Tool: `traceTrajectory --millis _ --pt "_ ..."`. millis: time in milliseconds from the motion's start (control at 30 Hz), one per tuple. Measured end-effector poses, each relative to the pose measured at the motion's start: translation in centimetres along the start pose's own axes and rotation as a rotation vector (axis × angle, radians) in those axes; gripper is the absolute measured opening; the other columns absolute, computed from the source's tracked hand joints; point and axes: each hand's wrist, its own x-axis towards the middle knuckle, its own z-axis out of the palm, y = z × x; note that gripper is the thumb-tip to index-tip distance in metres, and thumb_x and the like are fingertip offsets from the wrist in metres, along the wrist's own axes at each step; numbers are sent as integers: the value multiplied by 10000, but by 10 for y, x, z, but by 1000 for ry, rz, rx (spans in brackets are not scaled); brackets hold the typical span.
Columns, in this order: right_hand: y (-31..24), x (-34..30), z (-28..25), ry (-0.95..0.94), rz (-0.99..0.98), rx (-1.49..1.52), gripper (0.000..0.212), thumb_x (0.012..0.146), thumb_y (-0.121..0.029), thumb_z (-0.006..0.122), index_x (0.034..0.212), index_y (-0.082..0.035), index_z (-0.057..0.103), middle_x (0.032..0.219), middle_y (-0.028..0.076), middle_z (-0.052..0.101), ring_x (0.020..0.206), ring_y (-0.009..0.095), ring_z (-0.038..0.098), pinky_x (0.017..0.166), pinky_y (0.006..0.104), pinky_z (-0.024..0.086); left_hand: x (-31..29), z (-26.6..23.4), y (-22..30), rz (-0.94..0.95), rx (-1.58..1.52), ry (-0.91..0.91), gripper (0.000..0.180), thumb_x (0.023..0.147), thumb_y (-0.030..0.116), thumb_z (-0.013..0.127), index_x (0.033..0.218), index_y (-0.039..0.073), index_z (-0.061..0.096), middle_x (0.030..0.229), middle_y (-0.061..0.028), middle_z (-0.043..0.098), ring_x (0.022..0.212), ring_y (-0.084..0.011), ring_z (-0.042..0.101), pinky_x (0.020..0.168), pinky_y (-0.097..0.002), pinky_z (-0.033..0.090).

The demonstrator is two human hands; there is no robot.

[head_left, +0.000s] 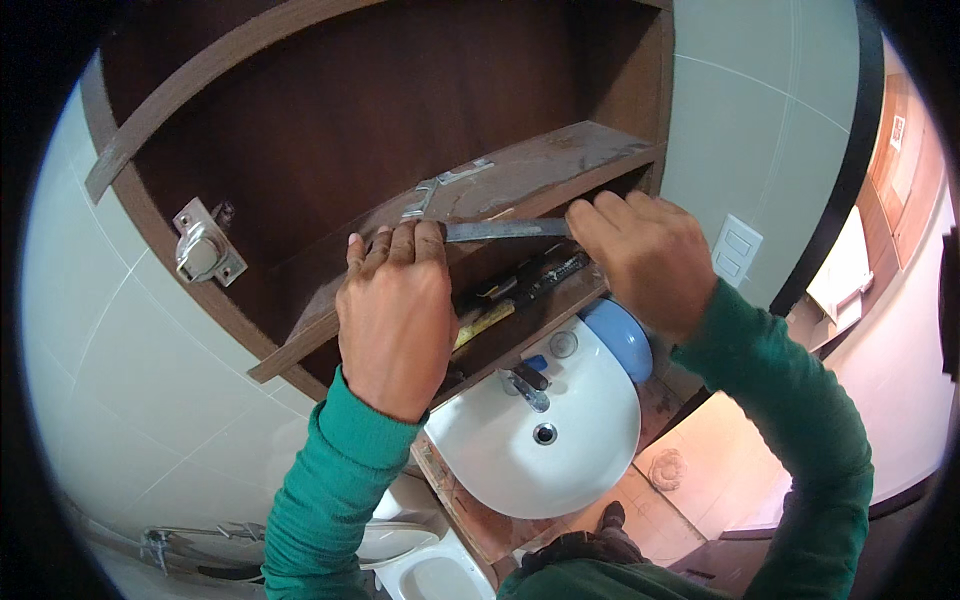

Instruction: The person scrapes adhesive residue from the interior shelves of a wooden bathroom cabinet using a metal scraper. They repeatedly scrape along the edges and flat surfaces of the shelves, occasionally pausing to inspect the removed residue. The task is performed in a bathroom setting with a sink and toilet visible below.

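A flat grey metal bar [508, 231], like a file, spans between my two hands along the front edge of a brown wooden shelf [560, 158]. My left hand [397, 305] is closed over its left end, fingers bent onto the shelf edge. At the other end, my right hand [642, 255] wraps around the bar. Both hands hide the bar's ends. Just behind the bar, small metal pieces [425, 198] lie on the dusty shelf. In the compartment below rest a yellow-handled tool [485, 327] and a dark tool [552, 282].
A metal hinge [208, 243] juts from the cabinet's left side. Beneath the cabinet is a white washbasin [560, 465] with a faucet [528, 390]; a blue bowl [618, 338] sits beside it. A toilet [430, 565] stands lower left, a wall switch [738, 248] at right.
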Motion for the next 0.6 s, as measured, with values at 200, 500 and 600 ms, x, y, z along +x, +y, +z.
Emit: traceTrajectory --millis 200,500,600 --pt "3 1 11 -68 45 -34 208 908 -122 615 1105 -59 634 986 126 684 904 299 687 802 431 553 7 -6 1 -41 22 -155 363 851 106 722 1200 38 646 1137 -186 709 1000 -391 699 1030 -567 503" --pt "-35 -12 -47 -121 124 -128 167 882 -146 652 1025 -60 653 922 100 679 850 273 684 732 383 546 -1 3 2 27 -89 65 411 859 140 740 1249 58 642 1241 -167 697 1151 -363 667 1089 -560 459" --pt "-23 -7 -42 -118 127 -127 167 872 -154 668 1010 -60 654 902 99 679 851 266 692 750 375 560 4 9 5 38 -115 60 412 853 130 741 1243 44 639 1233 -184 695 1156 -369 662 1096 -543 460"
